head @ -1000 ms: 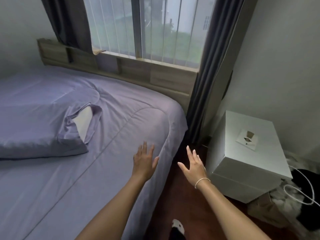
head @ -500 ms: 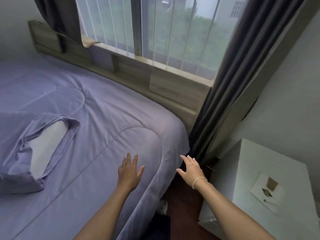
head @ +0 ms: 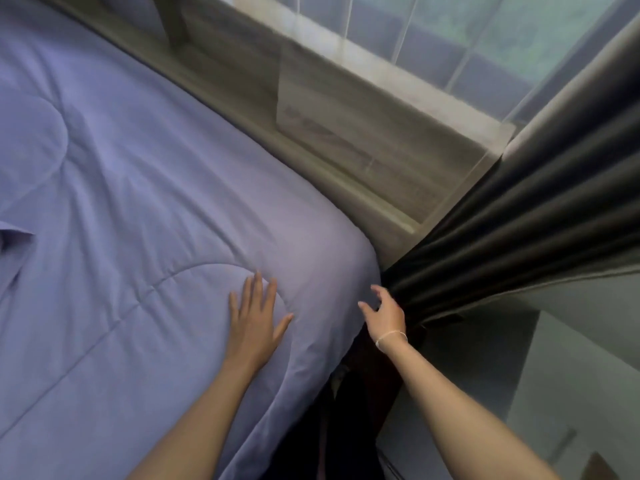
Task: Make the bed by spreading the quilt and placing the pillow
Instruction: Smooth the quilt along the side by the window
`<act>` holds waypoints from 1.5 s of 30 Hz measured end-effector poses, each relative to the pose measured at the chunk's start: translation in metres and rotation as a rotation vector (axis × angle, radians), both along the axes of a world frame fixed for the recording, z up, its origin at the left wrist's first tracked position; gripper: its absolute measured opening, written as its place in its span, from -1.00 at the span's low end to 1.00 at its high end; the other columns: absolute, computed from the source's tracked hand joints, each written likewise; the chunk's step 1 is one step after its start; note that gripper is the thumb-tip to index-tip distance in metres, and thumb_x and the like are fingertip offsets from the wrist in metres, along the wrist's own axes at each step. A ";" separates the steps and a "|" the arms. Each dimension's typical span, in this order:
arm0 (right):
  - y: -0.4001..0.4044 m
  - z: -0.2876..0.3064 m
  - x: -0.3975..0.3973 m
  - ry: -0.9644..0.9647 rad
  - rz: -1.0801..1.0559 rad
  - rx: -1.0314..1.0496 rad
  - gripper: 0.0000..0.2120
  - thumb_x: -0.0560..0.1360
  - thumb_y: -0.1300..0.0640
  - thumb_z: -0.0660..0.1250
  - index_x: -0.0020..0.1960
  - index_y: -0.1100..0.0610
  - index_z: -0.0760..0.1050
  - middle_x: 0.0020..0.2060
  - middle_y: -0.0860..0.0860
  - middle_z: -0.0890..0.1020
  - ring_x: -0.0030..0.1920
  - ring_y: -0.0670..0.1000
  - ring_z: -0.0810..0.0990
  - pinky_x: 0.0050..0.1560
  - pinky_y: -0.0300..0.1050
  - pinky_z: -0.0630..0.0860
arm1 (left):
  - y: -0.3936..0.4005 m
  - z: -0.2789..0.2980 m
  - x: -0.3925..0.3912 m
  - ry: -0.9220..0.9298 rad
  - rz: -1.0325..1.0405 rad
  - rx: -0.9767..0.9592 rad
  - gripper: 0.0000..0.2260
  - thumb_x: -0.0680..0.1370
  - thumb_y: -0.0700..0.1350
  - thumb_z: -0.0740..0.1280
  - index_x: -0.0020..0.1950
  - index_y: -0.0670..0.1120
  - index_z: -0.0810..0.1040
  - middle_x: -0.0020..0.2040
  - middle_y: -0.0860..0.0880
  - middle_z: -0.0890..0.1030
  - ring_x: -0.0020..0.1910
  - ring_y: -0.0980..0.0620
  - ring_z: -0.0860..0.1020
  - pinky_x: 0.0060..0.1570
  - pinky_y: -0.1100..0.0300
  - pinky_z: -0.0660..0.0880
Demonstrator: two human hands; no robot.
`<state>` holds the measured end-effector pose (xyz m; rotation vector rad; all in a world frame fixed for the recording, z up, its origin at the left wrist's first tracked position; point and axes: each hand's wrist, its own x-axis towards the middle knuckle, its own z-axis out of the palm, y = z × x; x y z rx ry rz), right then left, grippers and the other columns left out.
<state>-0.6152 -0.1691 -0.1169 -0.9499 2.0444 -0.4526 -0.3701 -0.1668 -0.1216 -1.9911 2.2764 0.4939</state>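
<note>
The lilac quilt (head: 145, 188) lies spread over the bed and fills the left half of the view, with stitched curved seams. My left hand (head: 254, 322) rests flat on it near the bed's right corner, fingers apart. My right hand (head: 384, 313), with a thin bracelet at the wrist, hovers open at the quilt's hanging right edge, fingers slightly curled beside the corner; whether it touches the cloth I cannot tell. Only a lilac fold of the pillow (head: 10, 237) shows at the left edge.
A wooden headboard ledge (head: 346, 133) runs along the bed's far side under the window (head: 450, 36). A dark curtain (head: 512, 237) hangs right of the corner. A white bedside box (head: 571, 393) stands at the lower right, with a narrow dark floor gap (head: 346, 410) beside the bed.
The view has moved closer to the bed's head corner and both hands have advanced toward it. The pillow has slid almost out of view at the left.
</note>
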 end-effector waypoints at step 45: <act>-0.064 -0.125 -0.011 0.013 -0.005 -0.298 -0.49 0.59 -0.03 0.10 0.47 0.17 0.27 0.43 0.14 0.37 0.41 0.05 0.34 0.38 -0.18 0.24 | -0.092 -0.041 -0.046 -0.217 -0.009 -0.284 -0.41 0.61 0.22 0.01 0.55 -0.05 0.04 0.55 -0.18 0.06 0.53 -0.19 0.02 0.46 -0.21 -0.02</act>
